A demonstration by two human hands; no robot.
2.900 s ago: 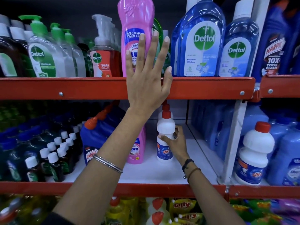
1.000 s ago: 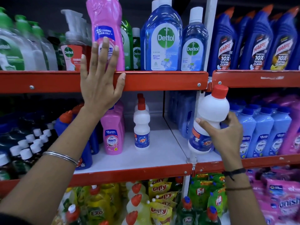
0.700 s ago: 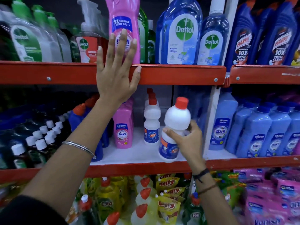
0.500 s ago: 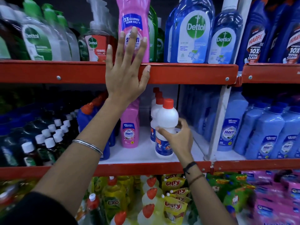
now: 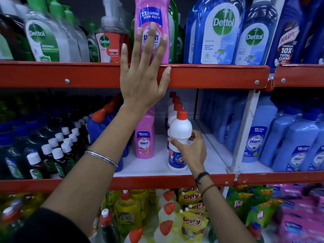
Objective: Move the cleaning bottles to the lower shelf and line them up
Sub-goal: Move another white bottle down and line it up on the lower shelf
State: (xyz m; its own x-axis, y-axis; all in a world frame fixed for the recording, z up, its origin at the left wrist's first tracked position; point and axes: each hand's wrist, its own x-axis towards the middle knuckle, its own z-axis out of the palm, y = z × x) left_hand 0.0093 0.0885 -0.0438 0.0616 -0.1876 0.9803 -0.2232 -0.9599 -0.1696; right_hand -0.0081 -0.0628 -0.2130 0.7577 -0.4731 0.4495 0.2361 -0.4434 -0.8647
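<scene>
Red shelving [image 5: 210, 76] fills the view, two tiers packed with bottles. Upper tier: blue Dettol bottles [image 5: 220, 32], a tall pink bottle [image 5: 152, 13]. Lower shelf [image 5: 157, 165]: white board, a smaller pink bottle [image 5: 144, 139] just left of a row of white bottles with red caps [image 5: 172, 95] running front to back. Left hand [image 5: 142, 79] — fingers spread, grip released, palm flat on the upper shelf's edge. Right hand [image 5: 192, 151] — grip clenched round the front white bottle [image 5: 178, 130], which stands upright on the lower shelf at the head of the row.
</scene>
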